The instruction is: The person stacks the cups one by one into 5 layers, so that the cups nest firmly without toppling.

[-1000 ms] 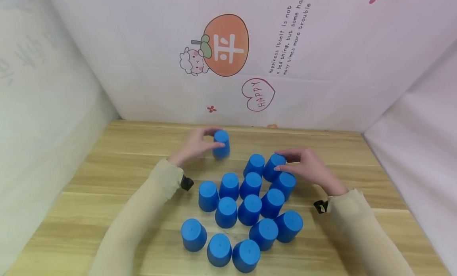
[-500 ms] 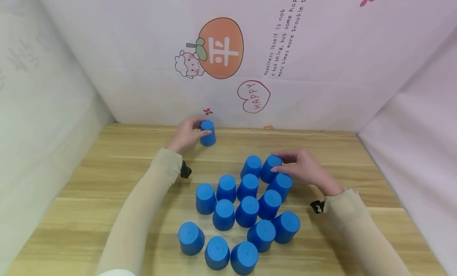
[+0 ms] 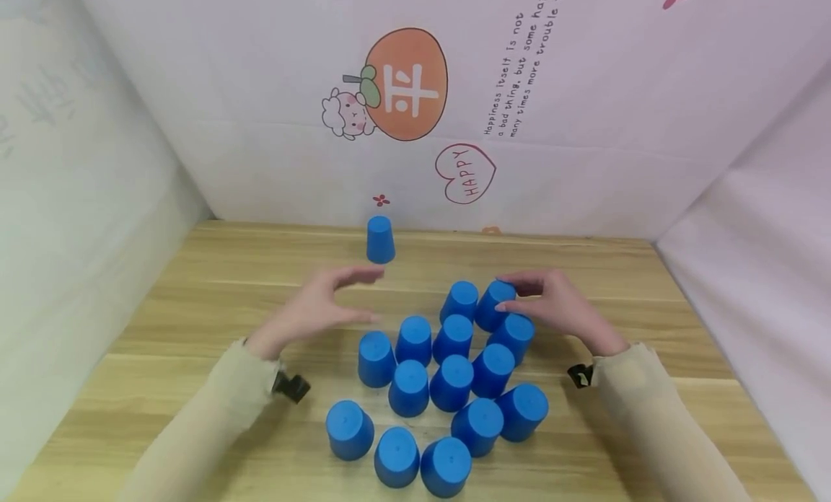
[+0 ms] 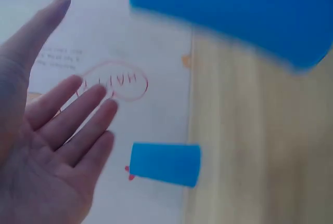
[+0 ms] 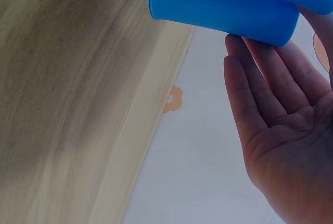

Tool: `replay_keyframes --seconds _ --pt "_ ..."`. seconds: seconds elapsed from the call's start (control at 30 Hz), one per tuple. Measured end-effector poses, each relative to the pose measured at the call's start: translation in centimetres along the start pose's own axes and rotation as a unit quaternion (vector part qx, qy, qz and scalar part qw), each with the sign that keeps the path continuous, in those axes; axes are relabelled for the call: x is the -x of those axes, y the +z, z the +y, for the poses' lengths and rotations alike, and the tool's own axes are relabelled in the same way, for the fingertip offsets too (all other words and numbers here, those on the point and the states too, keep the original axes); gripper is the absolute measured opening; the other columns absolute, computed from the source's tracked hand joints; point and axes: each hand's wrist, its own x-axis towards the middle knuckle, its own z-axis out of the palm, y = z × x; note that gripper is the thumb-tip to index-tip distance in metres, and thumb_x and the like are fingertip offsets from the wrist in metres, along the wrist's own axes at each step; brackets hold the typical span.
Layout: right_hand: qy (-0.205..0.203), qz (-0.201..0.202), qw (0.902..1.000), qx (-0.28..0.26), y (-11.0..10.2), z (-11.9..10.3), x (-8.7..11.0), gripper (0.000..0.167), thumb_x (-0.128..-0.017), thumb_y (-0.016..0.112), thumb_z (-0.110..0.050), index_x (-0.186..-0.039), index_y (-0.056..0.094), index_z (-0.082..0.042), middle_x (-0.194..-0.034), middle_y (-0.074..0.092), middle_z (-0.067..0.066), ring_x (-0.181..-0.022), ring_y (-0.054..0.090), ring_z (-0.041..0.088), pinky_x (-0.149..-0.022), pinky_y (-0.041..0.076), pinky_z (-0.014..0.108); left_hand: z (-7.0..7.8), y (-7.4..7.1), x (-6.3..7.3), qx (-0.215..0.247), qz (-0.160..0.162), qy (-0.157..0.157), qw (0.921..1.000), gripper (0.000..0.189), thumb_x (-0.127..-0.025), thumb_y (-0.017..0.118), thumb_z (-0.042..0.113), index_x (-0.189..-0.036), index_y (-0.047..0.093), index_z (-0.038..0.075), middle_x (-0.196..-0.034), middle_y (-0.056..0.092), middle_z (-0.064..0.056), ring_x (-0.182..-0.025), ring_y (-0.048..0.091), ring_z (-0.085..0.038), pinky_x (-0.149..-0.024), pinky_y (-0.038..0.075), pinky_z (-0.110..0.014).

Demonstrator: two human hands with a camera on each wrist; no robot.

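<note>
Near the back edge, one blue plastic cup [image 3: 380, 241] stands upside down by itself. My left hand [image 3: 311, 307] is in front of it, apart from it, with fingers and thumb spread and nothing between them. The left wrist view shows that palm bare, with the lone cup [image 4: 164, 164] beyond the fingertips. At the back right of the group, my right hand [image 3: 561, 304] grips another upside-down blue cup [image 3: 491, 309] between thumb and fingers. In the right wrist view, fingertips [image 5: 237, 44] reach behind this cup [image 5: 218, 8], and a nearer cup partly covers it.
Several more upside-down blue cups [image 3: 452, 379] crowd the middle and front of the wooden table [image 3: 162, 322]. A printed white cloth [image 3: 292, 170] hangs behind the table, with white sheets at both sides.
My left hand carried the lone cup to the back left, let it go, and has drawn back toward the front left. My right hand has stayed on its cup.
</note>
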Motion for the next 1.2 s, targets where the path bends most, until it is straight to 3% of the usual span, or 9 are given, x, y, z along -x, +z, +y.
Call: replay_keyframes --seconds 0.17,0.4,0.63,0.77,0.97,1.2 --pt "0.001 0.000 0.9999 0.011 -0.2 0.0 -0.1 0.052 -0.089 0.082 -0.036 -0.131 0.069 -0.009 -0.121 0.071 0.009 -0.107 0.068 0.028 -0.089 0.057 0.049 -0.4 1.6 3.0 -0.001 -0.049 -0.009 0.9987 0.074 -0.077 0.090 0.043 -0.141 0.061 0.020 -0.137 0.062 0.006 -0.129 0.054 -0.019 -0.109 0.039 -0.059" --pt "0.012 0.003 0.9998 0.015 -0.8 -1.0 -1.6 0.055 -0.088 0.080 -0.044 -0.132 0.068 -0.012 -0.123 0.070 0.007 -0.111 0.066 0.029 -0.090 0.056 0.051 -1.3 2.7 4.0 -0.005 -0.053 -0.014 0.9985 0.050 -0.080 0.089 0.041 -0.123 0.072 0.023 -0.116 0.070 0.015 -0.111 0.063 -0.011 -0.104 0.047 -0.051" --pt "-0.021 0.017 0.9996 0.009 -2.4 -4.1 -7.5 0.054 -0.086 0.084 -0.038 -0.130 0.068 -0.011 -0.123 0.070 0.006 -0.113 0.066 0.027 -0.094 0.055 0.049 -1.3 2.5 4.3 -0.011 -0.044 -0.016 0.9989 0.047 -0.079 0.089 0.042 -0.120 0.073 0.026 -0.114 0.070 0.016 -0.110 0.064 -0.009 -0.103 0.048 -0.049" --pt "-0.007 -0.004 0.9991 0.042 -2.2 -5.6 -11.6 0.056 -0.085 0.084 -0.040 -0.130 0.068 -0.012 -0.125 0.068 0.006 -0.115 0.065 0.027 -0.095 0.054 0.048 -1.4 2.5 4.3 -0.015 -0.045 -0.017 0.9987 0.046 -0.080 0.088 0.043 -0.120 0.073 0.026 -0.114 0.070 0.017 -0.110 0.064 -0.008 -0.102 0.049 -0.047" --pt "0.031 -0.062 0.9945 0.079 0.1 -6.2 -16.5 0.054 -0.085 0.085 -0.035 -0.128 0.068 -0.008 -0.128 0.066 0.011 -0.117 0.063 0.029 -0.095 0.054 0.047 -1.6 2.7 4.3 -0.016 -0.046 -0.008 0.9988 0.048 -0.079 0.088 0.045 -0.121 0.073 0.026 -0.114 0.071 0.017 -0.109 0.065 -0.006 -0.100 0.051 -0.043" --pt "0.034 -0.099 0.9881 0.112 3.2 -7.5 -19.2 0.052 -0.085 0.086 -0.030 -0.128 0.068 -0.006 -0.126 0.067 0.012 -0.114 0.062 0.029 -0.096 0.053 0.044 -1.6 2.6 4.3 -0.019 -0.047 -0.007 0.9987 0.048 -0.079 0.088 0.045 -0.120 0.074 0.026 -0.114 0.071 0.017 -0.108 0.065 -0.004 -0.099 0.052 -0.041"
